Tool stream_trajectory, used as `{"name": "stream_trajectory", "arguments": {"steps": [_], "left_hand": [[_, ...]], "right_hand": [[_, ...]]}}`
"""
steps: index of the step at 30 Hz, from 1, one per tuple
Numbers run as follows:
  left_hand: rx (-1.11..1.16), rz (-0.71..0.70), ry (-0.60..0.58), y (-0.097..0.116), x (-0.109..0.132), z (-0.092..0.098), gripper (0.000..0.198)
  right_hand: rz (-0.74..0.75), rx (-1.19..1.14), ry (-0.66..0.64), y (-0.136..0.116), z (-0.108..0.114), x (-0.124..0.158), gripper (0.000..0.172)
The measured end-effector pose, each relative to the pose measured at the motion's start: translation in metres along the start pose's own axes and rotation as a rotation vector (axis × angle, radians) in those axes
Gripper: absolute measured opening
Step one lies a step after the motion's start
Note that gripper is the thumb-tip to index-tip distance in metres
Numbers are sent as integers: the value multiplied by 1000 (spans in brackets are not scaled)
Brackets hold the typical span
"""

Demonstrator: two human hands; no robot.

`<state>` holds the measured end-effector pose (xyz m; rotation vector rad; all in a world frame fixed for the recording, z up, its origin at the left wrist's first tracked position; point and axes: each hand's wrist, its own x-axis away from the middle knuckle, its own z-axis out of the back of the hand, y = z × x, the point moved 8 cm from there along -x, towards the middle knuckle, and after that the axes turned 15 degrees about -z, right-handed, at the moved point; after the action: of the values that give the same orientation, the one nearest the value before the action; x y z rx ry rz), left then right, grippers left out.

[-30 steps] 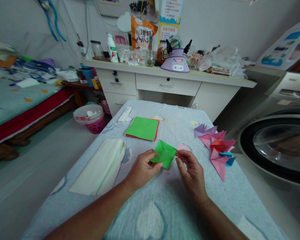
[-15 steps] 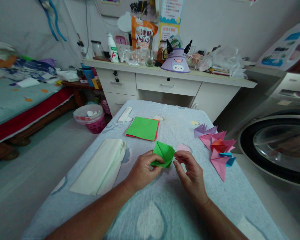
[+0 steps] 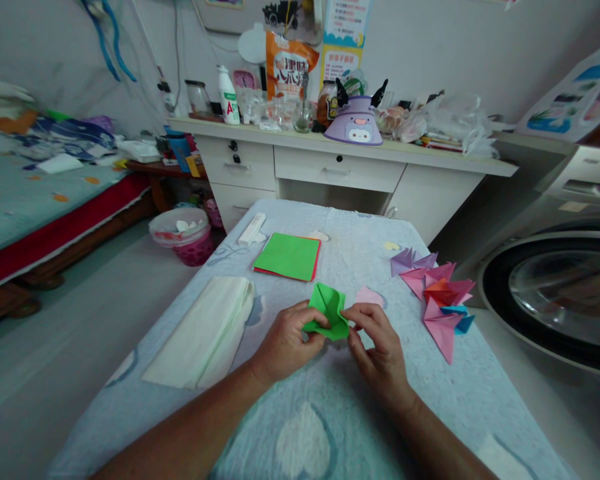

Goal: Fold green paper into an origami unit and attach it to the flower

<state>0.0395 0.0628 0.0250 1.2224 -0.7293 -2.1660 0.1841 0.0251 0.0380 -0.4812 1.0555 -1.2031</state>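
A folded piece of green origami paper (image 3: 330, 301) is held just above the cloth-covered table, its right side bulging open. My left hand (image 3: 293, 340) pinches its lower left part between thumb and fingers. At the right edge, my right hand (image 3: 377, 340) has its index fingertip against the paper and its thumb just below; whether the thumb grips is hard to make out. Behind the folded piece lies a stack of square paper (image 3: 287, 256), green on top with red showing beneath. Several folded paper cranes (image 3: 440, 320) in pink, purple, red and blue sit to the right.
A folded whitish cloth or paper (image 3: 205, 333) lies on the left of the table (image 3: 300, 393). A white strip-shaped object (image 3: 253, 229) rests at the back left. Beyond are a cluttered white desk (image 3: 340, 163), a waste bin (image 3: 183, 233) and a washing machine (image 3: 555, 267).
My right index finger has moved left onto the green paper's right edge, and that side now bulges open. My left hand keeps its pinch.
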Motion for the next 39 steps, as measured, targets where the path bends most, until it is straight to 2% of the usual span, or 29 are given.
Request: {"name": "stream_trajectory", "arguments": {"steps": [4,7,12,22,29,39], "left_hand": [[2,-9,4,4,-1,2,20],[22,-6,25,5,-3,3,17],[43,57,40,-2,-1,4,7],[97,158,89,-15,4,4,13],[175,208,85,-16,6,0,15],[167,229,94,-17,7,1,16]], "right_hand": [[36,8,-3,0,-2,1,47],[40,-19,-12,1,-2,0,46],[3,-91,-59,3,-4,-1,39],[-154,-189,-71,10,-2,-7,11],[-160,-176,-75,9,-3,-7,10],[-185,-237,-133,13,-9,-7,6]]}}
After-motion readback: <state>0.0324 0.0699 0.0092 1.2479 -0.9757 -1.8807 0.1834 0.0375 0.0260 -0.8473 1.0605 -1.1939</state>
